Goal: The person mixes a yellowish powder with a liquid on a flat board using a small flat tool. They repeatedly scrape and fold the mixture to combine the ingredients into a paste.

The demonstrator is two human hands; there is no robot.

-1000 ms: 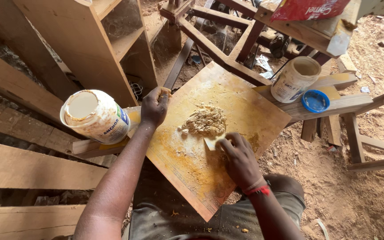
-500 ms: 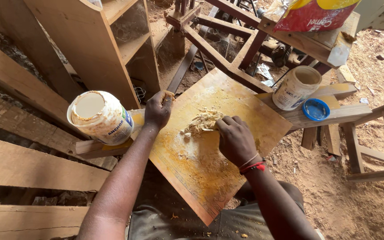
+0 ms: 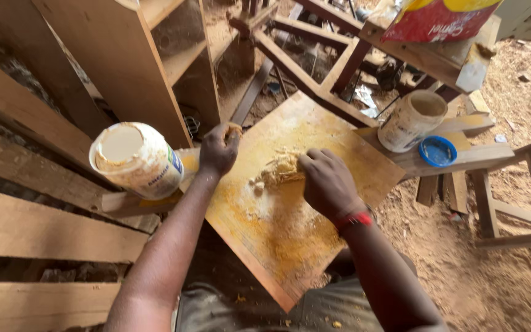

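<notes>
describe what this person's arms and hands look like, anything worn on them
Both arms are bare from the bottom edge of the head view to the hands, with no sleeves and no gloves. The right hand has a red band around its wrist. The left hand and its wrist carry nothing. No rings or watch can be made out on the fingers or wrists.

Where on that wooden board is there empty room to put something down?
The board is bare on its near part, below the paste pile, between the two forearms. Another free patch lies at the far corner toward the open tub. The middle is crowded: left hand grips the edge, right hand works the pile.
</notes>
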